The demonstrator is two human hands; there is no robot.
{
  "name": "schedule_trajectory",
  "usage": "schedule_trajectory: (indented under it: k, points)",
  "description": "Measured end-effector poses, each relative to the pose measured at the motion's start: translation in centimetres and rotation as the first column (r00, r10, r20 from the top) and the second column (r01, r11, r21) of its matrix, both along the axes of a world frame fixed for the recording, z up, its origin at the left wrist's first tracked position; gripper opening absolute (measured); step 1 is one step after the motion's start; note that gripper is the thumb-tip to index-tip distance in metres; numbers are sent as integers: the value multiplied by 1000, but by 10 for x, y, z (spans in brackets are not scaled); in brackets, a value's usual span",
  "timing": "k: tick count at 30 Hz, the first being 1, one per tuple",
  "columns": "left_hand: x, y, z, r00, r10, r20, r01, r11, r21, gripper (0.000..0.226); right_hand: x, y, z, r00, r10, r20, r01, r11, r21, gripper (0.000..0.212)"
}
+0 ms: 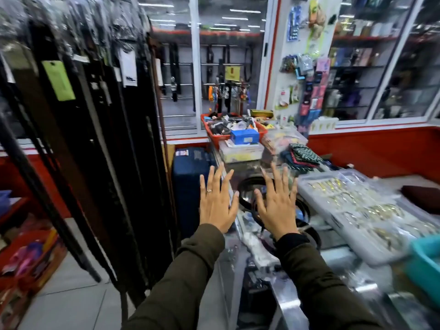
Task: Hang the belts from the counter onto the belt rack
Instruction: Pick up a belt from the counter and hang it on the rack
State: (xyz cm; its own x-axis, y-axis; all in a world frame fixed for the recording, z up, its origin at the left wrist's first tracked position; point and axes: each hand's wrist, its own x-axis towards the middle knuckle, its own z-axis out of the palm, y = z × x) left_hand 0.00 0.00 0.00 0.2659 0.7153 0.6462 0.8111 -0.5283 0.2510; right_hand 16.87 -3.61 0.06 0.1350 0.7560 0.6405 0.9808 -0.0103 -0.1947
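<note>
Several black belts [247, 186] lie coiled on the glass counter [333, 256] in front of me. My right hand [277, 201] is spread flat above them, fingers apart, holding nothing. My left hand [216, 201], with a ring on one finger, is spread the same way just left of the counter's edge and is also empty. The belt rack [90, 120] fills the left of the view, hung densely with dark belts, some in clear plastic with paper tags. Parts of the coiled belts are hidden under my right hand and sleeve.
A clear plastic tray of small metal items [352, 210] sits on the counter to the right, a teal bin [426, 263] at its near right. A red basket of clutter [233, 127] stands at the counter's far end. A blue suitcase [188, 182] stands between rack and counter.
</note>
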Motion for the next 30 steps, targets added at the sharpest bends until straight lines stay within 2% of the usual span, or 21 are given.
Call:
schedule_trajectory:
  k: [4,7,11,14,21,30]
  points:
    - [32,-5,-29,973,-158,-167,115,963,-242,63,43,-20,-29,998,-51,-22,45,973,-227,57]
    - [54,-3,-47,898,-361,-252,219,863,-456,70,70,-30,-45,997,-70,30,76,880,-470,59]
    - [79,-3,-60,801,-466,-377,198,799,-568,74,86,-33,-54,997,-1,76,52,735,-676,53]
    - [95,-3,-62,765,-460,-450,151,808,-570,65,92,-31,-57,999,12,49,25,729,-684,44]
    - [108,2,-62,771,-368,-519,87,869,-487,42,98,-23,-62,988,49,147,58,763,-643,39]
    - [92,-5,-54,862,-306,-404,148,914,-377,32,88,-39,-40,991,121,59,-71,844,-532,34]
